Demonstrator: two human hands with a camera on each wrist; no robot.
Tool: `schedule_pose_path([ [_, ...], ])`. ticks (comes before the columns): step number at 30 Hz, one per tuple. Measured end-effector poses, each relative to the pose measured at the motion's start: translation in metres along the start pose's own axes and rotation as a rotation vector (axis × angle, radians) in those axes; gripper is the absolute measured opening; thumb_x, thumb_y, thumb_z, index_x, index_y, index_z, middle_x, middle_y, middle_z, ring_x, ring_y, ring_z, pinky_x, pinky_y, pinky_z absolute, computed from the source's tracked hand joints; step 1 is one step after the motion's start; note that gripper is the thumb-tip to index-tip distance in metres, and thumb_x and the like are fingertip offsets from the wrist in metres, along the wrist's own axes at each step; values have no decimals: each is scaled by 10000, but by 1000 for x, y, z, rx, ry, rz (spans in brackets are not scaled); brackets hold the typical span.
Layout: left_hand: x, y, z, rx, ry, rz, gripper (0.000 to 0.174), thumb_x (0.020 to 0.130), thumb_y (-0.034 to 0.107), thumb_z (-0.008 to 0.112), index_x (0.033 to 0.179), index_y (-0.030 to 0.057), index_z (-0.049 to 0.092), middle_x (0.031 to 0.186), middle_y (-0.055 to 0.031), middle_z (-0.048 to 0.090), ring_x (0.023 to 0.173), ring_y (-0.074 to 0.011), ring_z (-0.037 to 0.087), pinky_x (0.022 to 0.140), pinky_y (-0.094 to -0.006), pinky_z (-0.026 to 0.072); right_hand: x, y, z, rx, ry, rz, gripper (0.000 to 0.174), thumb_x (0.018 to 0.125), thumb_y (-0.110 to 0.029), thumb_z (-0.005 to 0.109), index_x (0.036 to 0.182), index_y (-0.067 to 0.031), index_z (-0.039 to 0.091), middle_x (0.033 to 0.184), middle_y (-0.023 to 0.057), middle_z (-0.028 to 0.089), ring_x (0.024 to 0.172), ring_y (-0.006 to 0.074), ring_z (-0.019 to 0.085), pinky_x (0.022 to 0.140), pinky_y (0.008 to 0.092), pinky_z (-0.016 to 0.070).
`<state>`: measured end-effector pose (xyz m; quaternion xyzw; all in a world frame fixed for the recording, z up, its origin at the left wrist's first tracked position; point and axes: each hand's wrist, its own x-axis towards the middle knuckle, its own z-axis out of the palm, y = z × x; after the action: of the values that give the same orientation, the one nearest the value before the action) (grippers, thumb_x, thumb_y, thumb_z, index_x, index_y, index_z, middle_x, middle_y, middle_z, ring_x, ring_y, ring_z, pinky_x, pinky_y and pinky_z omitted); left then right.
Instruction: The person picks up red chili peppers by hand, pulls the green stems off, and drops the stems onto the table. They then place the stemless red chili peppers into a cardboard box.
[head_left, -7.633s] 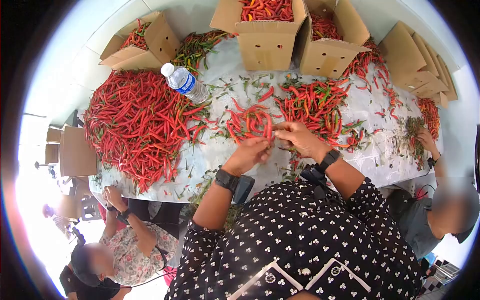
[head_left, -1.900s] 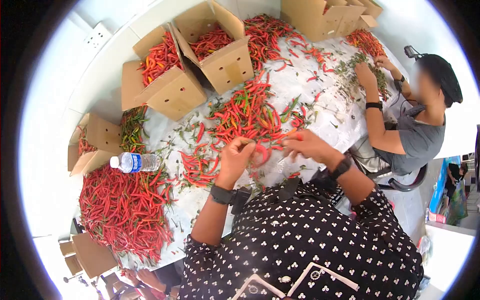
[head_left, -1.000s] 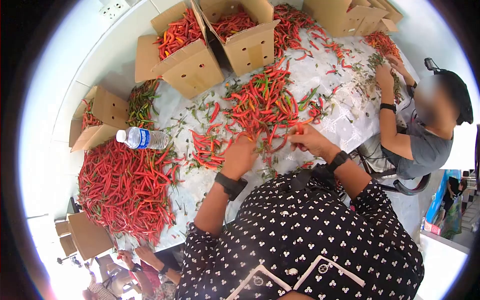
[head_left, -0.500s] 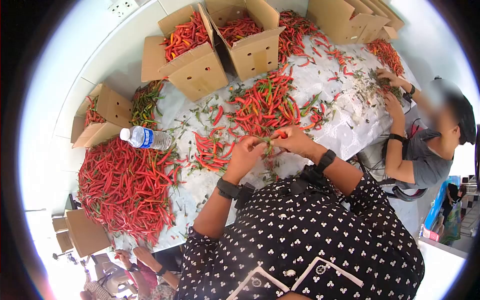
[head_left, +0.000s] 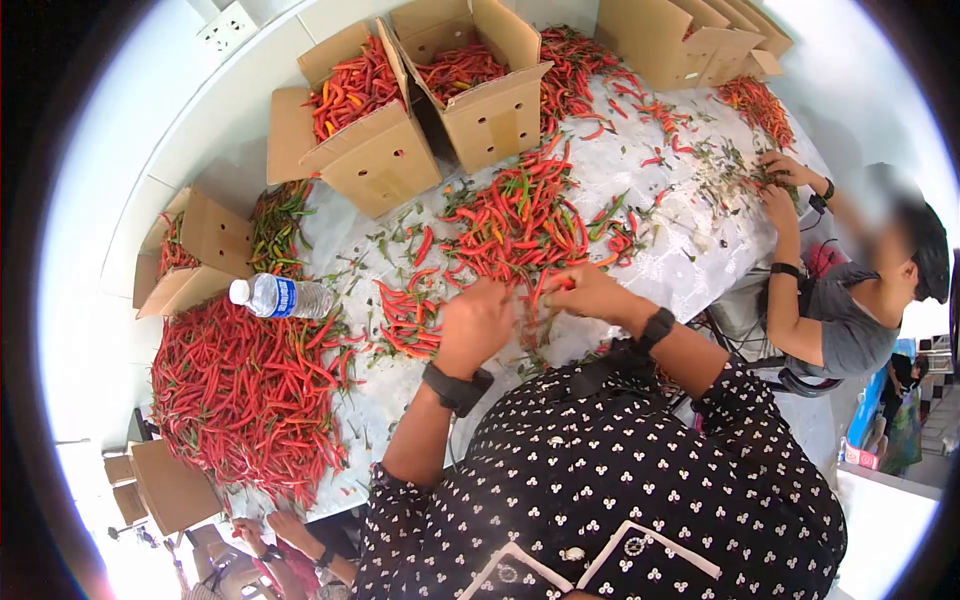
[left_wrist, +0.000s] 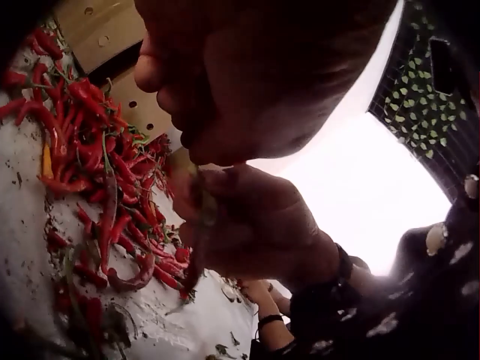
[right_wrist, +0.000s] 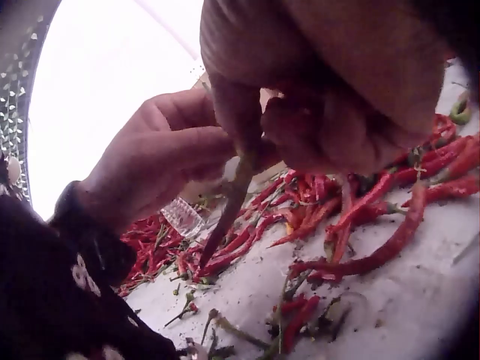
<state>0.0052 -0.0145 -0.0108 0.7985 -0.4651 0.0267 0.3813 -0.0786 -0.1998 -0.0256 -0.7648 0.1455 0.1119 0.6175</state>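
Note:
Both hands meet above the front of the table. A dark red chili pepper (right_wrist: 231, 206) with a greenish upper end hangs between them in the right wrist view. My right hand (head_left: 598, 295) pinches near its upper end and also has a red chili (head_left: 565, 283) tucked in its curled fingers. My left hand (head_left: 475, 320), back turned up, has thumb and fingers closed at the stem end; its fingertips are partly hidden. Just beyond the hands lies a heap of red chilies with green stems (head_left: 525, 225). A smaller group of red chilies (head_left: 408, 315) lies left of it.
A large chili heap (head_left: 250, 390) covers the table's left side, with a water bottle (head_left: 285, 297) lying at its edge. Open cardboard boxes (head_left: 375, 165) of chilies stand at the back. Loose stems litter the white cloth (head_left: 690, 235). Another person (head_left: 850, 290) works at the right.
The view has swung right since the oldest frame. Within the last second the hands parted, came together over a chili, and my left hand rolled its back upward. Red stays visible in my right hand.

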Motion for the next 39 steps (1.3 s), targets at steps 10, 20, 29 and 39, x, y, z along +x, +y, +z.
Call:
schedule_pose_path([
  [10, -12, -33, 1, -26, -147, -301, 101, 697, 85, 555, 789, 49, 580, 747, -131, 585, 689, -316, 580, 608, -395, 456, -34, 26, -105, 272, 275, 194, 204, 796, -236, 611, 690, -74, 547, 509, -34, 441, 418, 48, 377, 378, 208, 260],
  [20, -6, -16, -2, -87, -229, -313, 104, 719, 102, 576, 801, 39, 585, 732, -124, 606, 693, -300, 598, 612, -371, 466, 92, 23, -74, -620, 379, 79, 263, 663, -257, 587, 670, 2, 630, 647, 220, 587, 681, 387, 591, 675, 442, 469],
  [29, 4, -23, 7, -175, -242, -393, 135, 757, 134, 581, 841, 30, 600, 766, -141, 623, 680, -283, 609, 615, -346, 469, 54, 13, -70, -154, 133, 82, 208, 675, -189, 638, 806, -28, 642, 598, 48, 546, 553, 107, 503, 537, 258, 413],
  [39, 50, -3, 27, -602, -127, -507, 206, 811, 163, 584, 897, -21, 613, 698, -25, 604, 622, -62, 523, 562, -231, 423, 17, -37, -36, -504, 202, -323, 244, 640, -219, 628, 732, 5, 593, 590, 195, 547, 528, 321, 543, 514, 379, 418],
])
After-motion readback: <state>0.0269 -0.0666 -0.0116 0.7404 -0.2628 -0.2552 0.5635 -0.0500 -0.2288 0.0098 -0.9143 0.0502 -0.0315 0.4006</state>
